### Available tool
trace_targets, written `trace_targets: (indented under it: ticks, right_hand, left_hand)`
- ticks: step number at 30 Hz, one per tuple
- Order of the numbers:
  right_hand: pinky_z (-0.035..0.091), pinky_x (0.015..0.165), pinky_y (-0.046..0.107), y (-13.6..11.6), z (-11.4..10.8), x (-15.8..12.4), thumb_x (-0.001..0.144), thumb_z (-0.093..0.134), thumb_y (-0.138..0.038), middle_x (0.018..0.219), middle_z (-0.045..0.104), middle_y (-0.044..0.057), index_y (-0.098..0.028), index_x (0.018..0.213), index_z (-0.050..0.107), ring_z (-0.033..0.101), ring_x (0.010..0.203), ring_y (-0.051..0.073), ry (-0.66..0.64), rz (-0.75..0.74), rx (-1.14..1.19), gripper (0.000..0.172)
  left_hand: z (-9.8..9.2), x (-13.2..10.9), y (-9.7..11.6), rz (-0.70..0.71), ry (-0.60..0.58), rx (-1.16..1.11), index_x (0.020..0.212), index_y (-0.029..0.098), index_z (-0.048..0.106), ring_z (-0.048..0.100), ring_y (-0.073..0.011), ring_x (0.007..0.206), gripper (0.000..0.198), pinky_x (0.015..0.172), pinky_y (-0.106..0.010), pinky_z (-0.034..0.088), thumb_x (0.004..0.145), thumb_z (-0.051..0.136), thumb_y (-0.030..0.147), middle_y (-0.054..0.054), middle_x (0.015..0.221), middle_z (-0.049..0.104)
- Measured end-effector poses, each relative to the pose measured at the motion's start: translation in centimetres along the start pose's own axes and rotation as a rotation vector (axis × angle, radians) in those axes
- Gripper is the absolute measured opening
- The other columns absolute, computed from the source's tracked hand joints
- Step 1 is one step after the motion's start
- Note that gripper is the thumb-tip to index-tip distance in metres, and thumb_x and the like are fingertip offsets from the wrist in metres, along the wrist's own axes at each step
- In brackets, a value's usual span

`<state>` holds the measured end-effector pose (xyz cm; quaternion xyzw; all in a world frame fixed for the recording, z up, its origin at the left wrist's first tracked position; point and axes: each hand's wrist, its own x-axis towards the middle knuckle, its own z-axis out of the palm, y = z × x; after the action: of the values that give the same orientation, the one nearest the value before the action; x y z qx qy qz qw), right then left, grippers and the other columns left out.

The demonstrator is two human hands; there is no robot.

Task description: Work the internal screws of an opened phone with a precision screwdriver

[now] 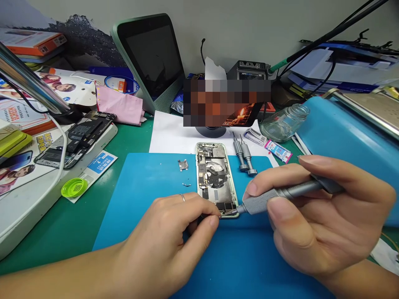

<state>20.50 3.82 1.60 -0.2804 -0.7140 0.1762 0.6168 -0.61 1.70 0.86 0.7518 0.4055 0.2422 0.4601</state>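
Note:
An opened phone, its inner boards and parts bare, lies on a blue mat. My right hand grips a grey screwdriver, whose thin tip points left at the phone's bottom edge. Close to that tip is my left hand, with thumb and index finger pinched together at the phone's lower left corner. What they hold, if anything, is hidden. A small metal board and some tiny parts lie left of the phone. Two more screwdrivers rest to its right.
Behind the phone, a small screen, partly pixelated, stands on a round base. A glass jar is at the back right. On the left are a green cap, a detached phone part and a dark-screened device.

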Motion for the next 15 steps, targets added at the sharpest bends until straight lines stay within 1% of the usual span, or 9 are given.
trace_targets:
  ticks: [4, 8, 15]
  right_hand:
    - [0.052, 0.048, 0.033, -0.12, 0.07, 0.17, 0.074, 0.064, 0.003, 0.084, 0.072, 0.004, -0.018, 0.131, 0.063, 0.069, 0.062, 0.019, -0.022, 0.014, 0.001, 0.06]
    - [0.053, 0.049, 0.033, -0.19, -0.03, 0.33, 0.075, 0.063, 0.004, 0.084, 0.073, 0.002, -0.021, 0.131, 0.063, 0.068, 0.063, 0.018, -0.044, 0.012, -0.016, 0.061]
    - [0.054, 0.05, 0.033, -0.14, -0.03, 0.22, 0.073, 0.063, 0.005, 0.085, 0.073, 0.002, -0.021, 0.132, 0.062, 0.068, 0.065, 0.018, -0.052, 0.019, -0.004, 0.064]
  left_hand:
    - [0.03, -0.03, 0.09, -0.013, -0.003, 0.005, 0.097, 0.025, 0.067, 0.063, -0.0126, 0.076, 0.02, 0.068, -0.026, 0.044, 0.102, 0.048, 0.027, 0.004, 0.085, 0.069]
    - [0.02, 0.04, 0.31, -0.021, 0.002, -0.005, 0.094, 0.024, 0.068, 0.063, -0.0119, 0.073, 0.021, 0.066, -0.025, 0.044, 0.102, 0.048, 0.026, 0.004, 0.081, 0.068]
    - [-0.01, 0.15, 0.45, -0.029, -0.001, -0.009, 0.092, 0.024, 0.068, 0.062, -0.0112, 0.072, 0.021, 0.065, -0.025, 0.043, 0.101, 0.049, 0.027, 0.004, 0.079, 0.067]
